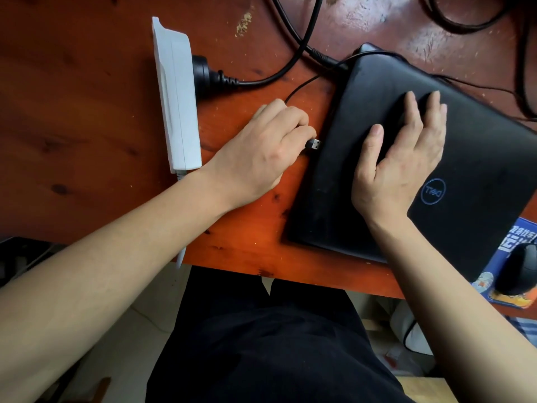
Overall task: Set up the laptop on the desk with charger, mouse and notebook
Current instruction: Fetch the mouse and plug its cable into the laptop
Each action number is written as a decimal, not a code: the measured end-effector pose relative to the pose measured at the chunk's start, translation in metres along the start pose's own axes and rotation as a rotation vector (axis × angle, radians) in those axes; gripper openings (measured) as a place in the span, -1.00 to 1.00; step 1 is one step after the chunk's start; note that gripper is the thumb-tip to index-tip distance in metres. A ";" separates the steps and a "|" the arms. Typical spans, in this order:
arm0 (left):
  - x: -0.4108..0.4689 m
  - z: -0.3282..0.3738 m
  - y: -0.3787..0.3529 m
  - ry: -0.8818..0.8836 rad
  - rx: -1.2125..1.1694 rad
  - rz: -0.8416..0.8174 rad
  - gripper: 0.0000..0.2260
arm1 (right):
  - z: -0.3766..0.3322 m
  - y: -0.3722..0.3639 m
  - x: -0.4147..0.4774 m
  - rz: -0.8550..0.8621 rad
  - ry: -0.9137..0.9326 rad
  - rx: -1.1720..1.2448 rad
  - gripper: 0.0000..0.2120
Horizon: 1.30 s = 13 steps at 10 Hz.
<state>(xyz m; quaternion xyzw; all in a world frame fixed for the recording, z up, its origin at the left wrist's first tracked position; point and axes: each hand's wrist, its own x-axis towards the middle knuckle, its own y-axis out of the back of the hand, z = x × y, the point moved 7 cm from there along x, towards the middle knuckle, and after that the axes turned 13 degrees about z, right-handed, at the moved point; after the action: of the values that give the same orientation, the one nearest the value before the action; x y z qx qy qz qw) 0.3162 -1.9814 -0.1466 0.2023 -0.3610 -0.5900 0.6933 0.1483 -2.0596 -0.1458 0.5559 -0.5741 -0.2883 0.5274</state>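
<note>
A closed black laptop (pixel 470 158) lies at an angle on the red-brown wooden desk (pixel 87 112). My right hand (pixel 401 161) rests flat on its lid, fingers spread. My left hand (pixel 261 152) pinches a USB plug (pixel 313 144) on a thin black cable, its metal tip just beside the laptop's left edge. A thick black charger cable (pixel 319 56) reaches the laptop's back left corner. A black mouse (pixel 520 271) sits on a blue mouse pad (pixel 520 237) at the right edge. No notebook is in view.
A white power strip (pixel 178 94) lies left of my left hand, with a black plug (pixel 203 75) in its side and its cord running right. More black cables loop at the top right. The desk's front edge is close to my lap.
</note>
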 end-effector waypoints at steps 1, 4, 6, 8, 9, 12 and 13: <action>0.001 -0.002 -0.002 0.000 -0.002 -0.017 -0.84 | 0.000 0.001 0.000 0.005 -0.001 0.001 -0.50; -0.003 0.000 -0.005 -0.032 0.014 0.079 -0.87 | 0.000 0.000 0.000 0.005 0.000 0.007 -0.51; -0.004 0.006 -0.005 -0.032 0.027 0.130 -0.88 | 0.002 0.000 0.000 0.003 -0.003 0.007 -0.50; -0.001 0.006 -0.006 0.004 -0.052 0.134 -0.90 | 0.003 -0.001 0.001 0.010 -0.007 0.009 -0.50; -0.001 0.004 -0.006 0.011 -0.083 0.126 -0.93 | 0.004 -0.001 0.000 0.012 -0.004 0.011 -0.50; -0.006 -0.004 -0.009 0.059 0.027 0.143 -0.78 | 0.004 0.000 0.001 0.016 -0.011 0.018 -0.50; -0.009 -0.001 -0.011 0.035 0.106 0.162 -0.82 | 0.005 0.000 0.001 0.026 0.001 0.019 -0.50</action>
<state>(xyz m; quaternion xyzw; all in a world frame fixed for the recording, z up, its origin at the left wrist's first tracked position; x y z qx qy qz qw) 0.3088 -1.9749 -0.1571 0.2192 -0.3947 -0.5082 0.7334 0.1441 -2.0617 -0.1469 0.5535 -0.5839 -0.2756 0.5261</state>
